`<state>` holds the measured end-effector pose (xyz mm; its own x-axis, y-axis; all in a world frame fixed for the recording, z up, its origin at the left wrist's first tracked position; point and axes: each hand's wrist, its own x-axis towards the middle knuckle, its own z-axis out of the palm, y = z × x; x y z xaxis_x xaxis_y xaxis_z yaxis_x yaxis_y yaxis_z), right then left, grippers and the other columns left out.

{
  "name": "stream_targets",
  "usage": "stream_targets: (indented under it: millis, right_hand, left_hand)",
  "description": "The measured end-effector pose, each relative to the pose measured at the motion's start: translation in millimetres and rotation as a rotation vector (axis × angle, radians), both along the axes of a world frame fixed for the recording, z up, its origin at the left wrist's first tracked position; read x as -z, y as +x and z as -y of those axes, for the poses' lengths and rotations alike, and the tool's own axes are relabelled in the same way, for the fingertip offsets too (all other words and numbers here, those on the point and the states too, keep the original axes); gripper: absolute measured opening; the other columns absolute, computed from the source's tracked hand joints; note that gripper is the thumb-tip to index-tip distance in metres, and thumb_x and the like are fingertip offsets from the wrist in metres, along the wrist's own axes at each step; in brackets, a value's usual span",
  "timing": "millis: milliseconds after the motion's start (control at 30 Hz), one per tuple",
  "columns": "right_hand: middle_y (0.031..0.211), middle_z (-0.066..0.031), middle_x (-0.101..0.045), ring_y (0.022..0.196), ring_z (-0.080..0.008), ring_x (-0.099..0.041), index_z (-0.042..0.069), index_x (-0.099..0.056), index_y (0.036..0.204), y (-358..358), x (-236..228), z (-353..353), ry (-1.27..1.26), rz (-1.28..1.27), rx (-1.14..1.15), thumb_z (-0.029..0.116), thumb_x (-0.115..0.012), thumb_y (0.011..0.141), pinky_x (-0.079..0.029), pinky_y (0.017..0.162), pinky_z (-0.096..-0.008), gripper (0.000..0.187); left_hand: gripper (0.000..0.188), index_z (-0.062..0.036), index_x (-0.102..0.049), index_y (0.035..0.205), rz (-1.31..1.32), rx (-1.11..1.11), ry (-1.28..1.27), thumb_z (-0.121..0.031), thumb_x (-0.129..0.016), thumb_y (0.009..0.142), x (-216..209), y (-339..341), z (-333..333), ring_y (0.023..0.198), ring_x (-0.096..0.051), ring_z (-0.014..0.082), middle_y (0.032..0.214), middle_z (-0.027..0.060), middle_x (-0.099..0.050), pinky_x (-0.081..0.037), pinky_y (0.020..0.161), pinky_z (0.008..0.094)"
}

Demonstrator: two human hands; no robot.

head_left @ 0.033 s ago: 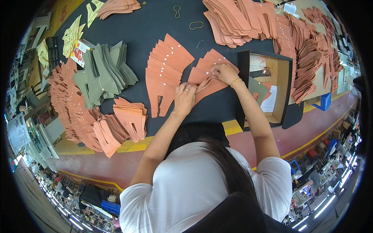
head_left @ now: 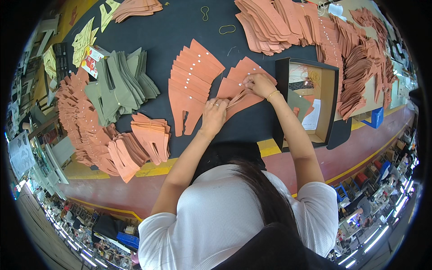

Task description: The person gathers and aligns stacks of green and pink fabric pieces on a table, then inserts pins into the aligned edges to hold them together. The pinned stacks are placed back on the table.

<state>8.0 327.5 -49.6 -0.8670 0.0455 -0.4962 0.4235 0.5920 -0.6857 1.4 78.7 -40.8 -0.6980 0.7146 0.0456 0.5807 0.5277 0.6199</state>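
A small fan of flat orange cut pieces (head_left: 245,69) with small white stickers lies in front of me on the dark table. My left hand (head_left: 214,114) is closed on the lower left edges of these pieces, where several edges stand slightly apart. Over their upper right part rests my right hand (head_left: 260,85), fingers bent and pinched together; whatever is between its fingertips is hidden. Just left of my hands is a wider fan of orange pieces (head_left: 191,85), slotted at the lower end, with a row of white stickers across it.
An open black box (head_left: 282,105) holding papers, yellow bands and scraps stands right of my right hand. Green pieces (head_left: 119,85) and banded orange bundles (head_left: 150,137) lie at left. More orange stacks (head_left: 265,27) cover the far right. Two loose bands (head_left: 227,29) lie at the back.
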Motion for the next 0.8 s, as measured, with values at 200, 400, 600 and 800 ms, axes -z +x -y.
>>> stream_targets:
  millis: [200,400,600,800]
  right_hand:
    - [0.081,-0.0132,-0.070,0.077,-0.0253,-0.068,0.000,-0.069,0.085,-3.9,10.5,0.2,0.061,0.010,-0.008,0.006,-0.069,0.079,-0.053,0.073,-0.0352,0.009]
    - [0.082,-0.0138,-0.069,0.081,-0.0294,-0.067,0.003,-0.068,0.081,-2.2,15.8,2.2,0.131,-0.031,-0.044,0.007,-0.065,0.080,-0.051,0.075,-0.0397,0.005]
    - [0.083,-0.0147,-0.068,0.082,-0.0331,-0.066,0.005,-0.066,0.081,-1.2,15.1,5.1,0.230,-0.067,-0.094,0.014,-0.063,0.081,-0.051,0.074,-0.0429,0.009]
    - [0.080,-0.0133,-0.067,0.079,-0.0314,-0.065,0.004,-0.063,0.078,-3.9,15.6,5.2,0.263,-0.056,-0.092,0.015,-0.066,0.081,-0.050,0.072,-0.0420,0.012]
  left_hand:
    - [0.030,0.0004,-0.058,0.111,0.457,-0.202,-0.067,-0.008,-0.066,0.084,-11.9,6.6,3.0,0.102,-0.056,0.0381,0.112,0.0172,-0.060,-0.048,0.085,0.0416]
    - [0.025,0.0008,-0.063,0.103,0.045,-0.197,-0.065,-0.007,-0.067,0.079,-4.6,1.0,4.1,0.108,-0.054,0.0374,0.116,0.0178,-0.055,-0.044,0.092,0.0474]
    - [0.025,0.0042,-0.062,0.101,0.176,-0.167,-0.022,-0.005,-0.068,0.079,-5.2,2.2,4.0,0.106,-0.055,0.0393,0.116,0.0189,-0.056,-0.046,0.090,0.0452]
    - [0.035,0.0075,-0.056,0.113,0.372,-0.106,-0.001,-0.006,-0.066,0.083,-1.1,-8.6,4.6,0.101,-0.059,0.0419,0.110,0.0267,-0.060,-0.049,0.083,0.0444]
